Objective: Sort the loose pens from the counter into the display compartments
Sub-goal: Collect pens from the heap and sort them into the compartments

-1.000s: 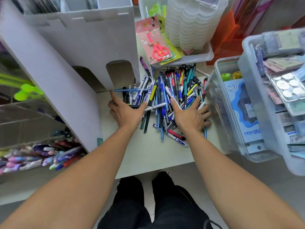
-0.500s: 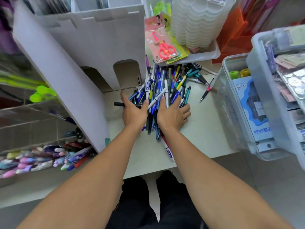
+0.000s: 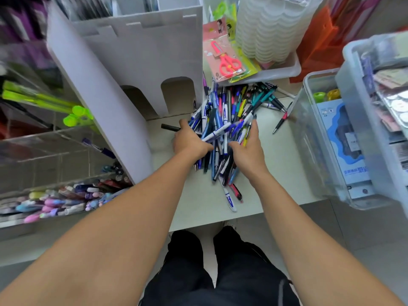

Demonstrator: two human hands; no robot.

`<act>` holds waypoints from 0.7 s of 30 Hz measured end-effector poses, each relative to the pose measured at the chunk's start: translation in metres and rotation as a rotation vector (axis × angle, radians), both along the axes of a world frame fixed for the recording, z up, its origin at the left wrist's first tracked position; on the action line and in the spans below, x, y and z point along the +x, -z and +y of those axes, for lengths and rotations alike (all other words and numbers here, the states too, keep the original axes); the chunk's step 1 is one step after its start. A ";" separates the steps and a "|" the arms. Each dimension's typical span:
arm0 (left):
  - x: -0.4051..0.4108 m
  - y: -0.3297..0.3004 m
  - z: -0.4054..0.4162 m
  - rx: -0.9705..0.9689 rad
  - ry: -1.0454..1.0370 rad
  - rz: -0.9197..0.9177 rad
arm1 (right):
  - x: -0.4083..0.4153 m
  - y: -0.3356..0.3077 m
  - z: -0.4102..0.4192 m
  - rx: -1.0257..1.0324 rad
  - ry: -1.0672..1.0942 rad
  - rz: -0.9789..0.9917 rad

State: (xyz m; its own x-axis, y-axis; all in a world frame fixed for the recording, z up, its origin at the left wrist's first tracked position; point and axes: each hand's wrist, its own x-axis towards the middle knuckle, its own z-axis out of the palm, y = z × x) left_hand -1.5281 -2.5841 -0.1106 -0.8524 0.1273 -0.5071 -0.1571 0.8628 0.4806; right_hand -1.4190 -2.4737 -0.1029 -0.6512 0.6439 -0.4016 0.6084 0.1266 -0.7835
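A heap of loose pens [image 3: 223, 122], mostly blue, white and black, lies on the pale counter [image 3: 276, 173]. My left hand [image 3: 189, 142] presses against the heap's left side and my right hand [image 3: 249, 149] against its right side, with a bunch of pens squeezed between them. A black pen [image 3: 170, 127] sticks out left of my left hand. One red-and-black pen [image 3: 282, 120] lies apart at the right. Clear display compartments [image 3: 55, 160] at the left hold pastel pens [image 3: 55, 202] and neon green pens [image 3: 44, 102].
A white cardboard display stand [image 3: 136, 51] rises behind and left of the heap. Packaged pink scissors [image 3: 225, 60] and stacked white trays [image 3: 271, 27] sit at the back. Clear plastic bins [image 3: 326, 151] with goods crowd the right edge. My legs show below the counter's front edge.
My hands have swept inward from either side of the spread pens, gathering them into a tight bunch between the palms. The view has shifted slightly.
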 end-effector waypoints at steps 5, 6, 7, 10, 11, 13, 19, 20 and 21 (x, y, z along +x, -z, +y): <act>0.005 0.000 0.005 -0.077 -0.064 0.010 | 0.036 0.001 -0.023 0.470 -0.233 -0.172; 0.004 -0.002 0.005 -0.088 -0.071 0.010 | 0.040 0.006 -0.032 0.530 -0.308 -0.210; 0.004 -0.003 0.004 -0.096 -0.077 0.002 | 0.044 0.013 -0.040 0.563 -0.370 -0.247; 0.000 -0.005 0.000 -0.115 -0.116 -0.044 | 0.046 0.038 -0.050 0.591 -0.420 -0.284; -0.002 -0.006 -0.003 -0.124 -0.126 -0.070 | 0.047 0.043 -0.049 0.613 -0.413 -0.261; -0.005 -0.006 -0.009 -0.118 -0.123 -0.112 | 0.047 0.049 -0.042 0.645 -0.396 -0.214; -0.007 -0.009 -0.027 -0.161 -0.004 -0.149 | 0.044 0.034 -0.026 0.590 -0.335 -0.169; -0.006 -0.010 -0.029 -0.203 0.054 -0.128 | 0.043 0.027 -0.028 0.593 -0.308 -0.131; -0.004 -0.011 -0.031 -0.249 0.120 -0.093 | 0.041 0.021 -0.031 0.616 -0.291 -0.079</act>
